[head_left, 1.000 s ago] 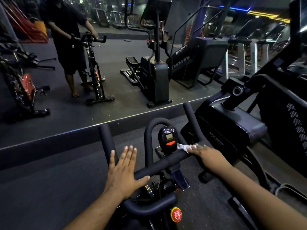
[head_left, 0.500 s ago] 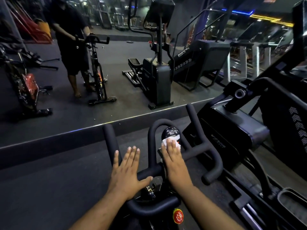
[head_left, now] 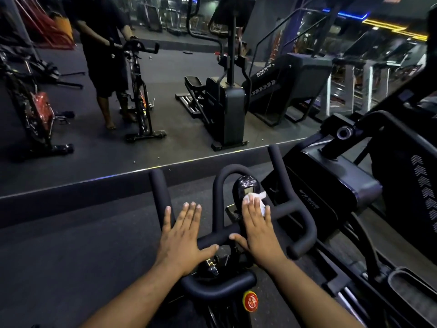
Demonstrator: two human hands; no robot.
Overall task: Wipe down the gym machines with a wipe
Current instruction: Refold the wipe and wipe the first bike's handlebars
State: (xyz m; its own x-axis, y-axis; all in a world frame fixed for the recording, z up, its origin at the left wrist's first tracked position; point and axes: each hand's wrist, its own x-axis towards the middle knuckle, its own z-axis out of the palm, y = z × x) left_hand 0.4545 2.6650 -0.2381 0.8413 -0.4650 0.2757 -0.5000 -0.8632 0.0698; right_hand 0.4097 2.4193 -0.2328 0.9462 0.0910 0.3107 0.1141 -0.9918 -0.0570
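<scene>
One soft, floppy wipe (head_left: 256, 199) pinned flat by the right hand (head_left: 259, 229) on the bike's console (head_left: 247, 187), left hand (head_left: 183, 235) open on the handlebar (head_left: 287, 210); palm pressure probably beats pinching.

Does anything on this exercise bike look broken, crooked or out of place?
Nothing stands out. The handlebars look intact and the small console sits upright between them. The right hand presses a white wipe flat against the console, and the left hand rests open on the bar. The red knob below looks normal.
</scene>
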